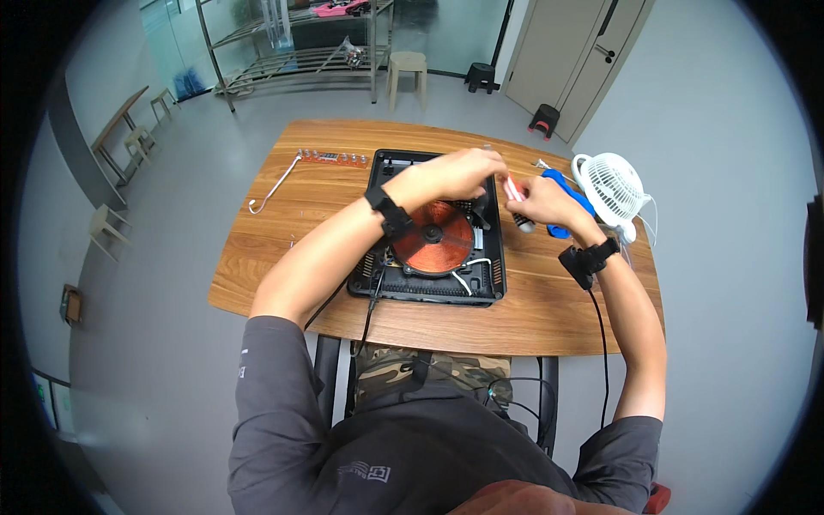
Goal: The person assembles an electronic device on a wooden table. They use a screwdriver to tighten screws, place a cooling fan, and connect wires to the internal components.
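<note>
An opened black induction cooker (390, 287) lies on the wooden table, its round copper coil (433, 238) showing. My left hand (463, 174) reaches over the cooker's far right part with its fingertips pinched together; what they hold, if anything, is too small to make out. Just right of the cooker, my right hand (542, 202) is closed round a screwdriver (513, 189) with a red, white and dark handle. The handle stands tilted, its dark butt end low and its other end toward my left fingertips. My left hand and wrist cover part of the coil's far side.
At the table's (283, 279) far left lies a narrow circuit board (335, 158) with a white cable (279, 182). A white fan (611, 189) and a blue object (562, 184) are at the right. Black cords run from my wristbands (390, 213). Behind stand a metal rack (296, 73) and stools (407, 69).
</note>
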`<move>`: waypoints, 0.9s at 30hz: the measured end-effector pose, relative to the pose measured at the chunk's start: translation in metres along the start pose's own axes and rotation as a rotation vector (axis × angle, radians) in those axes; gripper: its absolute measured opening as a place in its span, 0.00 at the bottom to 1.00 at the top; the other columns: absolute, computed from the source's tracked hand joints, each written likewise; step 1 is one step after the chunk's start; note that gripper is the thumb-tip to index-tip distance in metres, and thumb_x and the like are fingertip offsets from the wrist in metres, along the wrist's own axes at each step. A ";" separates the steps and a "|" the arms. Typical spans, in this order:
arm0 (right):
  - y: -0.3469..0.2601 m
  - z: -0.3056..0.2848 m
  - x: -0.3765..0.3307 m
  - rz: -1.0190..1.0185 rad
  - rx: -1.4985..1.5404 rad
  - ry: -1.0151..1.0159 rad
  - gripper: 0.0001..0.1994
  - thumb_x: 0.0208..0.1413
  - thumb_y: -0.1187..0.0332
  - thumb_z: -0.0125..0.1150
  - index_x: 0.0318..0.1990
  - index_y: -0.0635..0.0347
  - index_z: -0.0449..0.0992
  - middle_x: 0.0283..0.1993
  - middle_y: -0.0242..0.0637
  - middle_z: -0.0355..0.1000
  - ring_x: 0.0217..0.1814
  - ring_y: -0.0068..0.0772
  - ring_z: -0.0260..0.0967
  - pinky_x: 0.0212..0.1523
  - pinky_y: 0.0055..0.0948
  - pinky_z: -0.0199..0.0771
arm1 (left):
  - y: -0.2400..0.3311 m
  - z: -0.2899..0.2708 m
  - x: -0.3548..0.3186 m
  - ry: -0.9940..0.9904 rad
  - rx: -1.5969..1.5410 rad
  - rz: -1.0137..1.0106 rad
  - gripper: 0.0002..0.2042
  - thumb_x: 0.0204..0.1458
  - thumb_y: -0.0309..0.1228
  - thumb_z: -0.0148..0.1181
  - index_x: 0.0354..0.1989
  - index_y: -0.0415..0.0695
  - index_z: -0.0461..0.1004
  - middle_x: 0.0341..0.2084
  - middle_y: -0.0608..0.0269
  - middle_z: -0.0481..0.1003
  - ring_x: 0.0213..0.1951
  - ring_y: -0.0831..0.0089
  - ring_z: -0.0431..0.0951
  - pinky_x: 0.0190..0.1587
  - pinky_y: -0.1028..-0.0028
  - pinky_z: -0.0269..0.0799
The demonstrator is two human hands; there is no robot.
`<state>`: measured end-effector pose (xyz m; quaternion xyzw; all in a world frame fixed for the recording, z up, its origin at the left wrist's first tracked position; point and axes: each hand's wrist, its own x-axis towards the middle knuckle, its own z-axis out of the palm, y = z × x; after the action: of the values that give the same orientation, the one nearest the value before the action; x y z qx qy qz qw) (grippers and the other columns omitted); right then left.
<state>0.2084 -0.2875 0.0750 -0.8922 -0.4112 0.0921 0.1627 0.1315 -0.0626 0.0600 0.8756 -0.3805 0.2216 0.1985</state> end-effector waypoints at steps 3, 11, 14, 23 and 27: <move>0.041 0.004 -0.009 0.135 -0.052 0.053 0.25 0.47 0.48 0.65 0.31 0.69 0.80 0.30 0.56 0.78 0.35 0.53 0.78 0.40 0.43 0.77 | -0.004 -0.030 -0.030 -0.056 0.095 -0.279 0.17 0.47 0.23 0.66 0.48 0.39 0.76 0.43 0.50 0.76 0.47 0.50 0.78 0.50 0.58 0.75; 0.100 0.048 -0.021 0.273 -0.090 -0.055 0.29 0.47 0.47 0.66 0.34 0.73 0.81 0.36 0.65 0.77 0.42 0.58 0.79 0.45 0.45 0.77 | -0.027 -0.089 -0.173 -0.312 0.236 -0.744 0.06 0.49 0.27 0.64 0.34 0.39 0.80 0.32 0.48 0.81 0.39 0.51 0.81 0.43 0.59 0.76; 0.087 0.061 -0.023 0.295 -0.054 -0.065 0.29 0.47 0.48 0.67 0.31 0.77 0.80 0.33 0.64 0.78 0.39 0.56 0.80 0.41 0.43 0.79 | -0.013 -0.101 -0.229 -0.363 0.208 -0.844 0.06 0.49 0.26 0.65 0.34 0.39 0.80 0.30 0.49 0.81 0.36 0.52 0.82 0.41 0.60 0.77; 0.082 0.075 -0.018 0.351 -0.084 -0.113 0.30 0.49 0.49 0.67 0.34 0.79 0.79 0.39 0.68 0.77 0.44 0.60 0.78 0.46 0.44 0.78 | 0.016 -0.112 -0.308 -0.323 0.161 -1.014 0.06 0.48 0.25 0.67 0.34 0.39 0.81 0.30 0.51 0.82 0.36 0.56 0.83 0.41 0.64 0.78; 0.086 0.077 -0.018 0.369 -0.055 -0.117 0.30 0.50 0.49 0.66 0.35 0.80 0.79 0.40 0.69 0.76 0.45 0.61 0.78 0.47 0.45 0.77 | 0.013 -0.107 -0.314 -0.320 0.167 -1.014 0.06 0.49 0.26 0.67 0.34 0.39 0.82 0.29 0.51 0.82 0.35 0.56 0.83 0.42 0.65 0.78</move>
<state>0.2350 -0.3371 -0.0274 -0.9496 -0.2519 0.1607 0.0943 -0.0955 0.1661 -0.0192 0.9852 0.0835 -0.0087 0.1496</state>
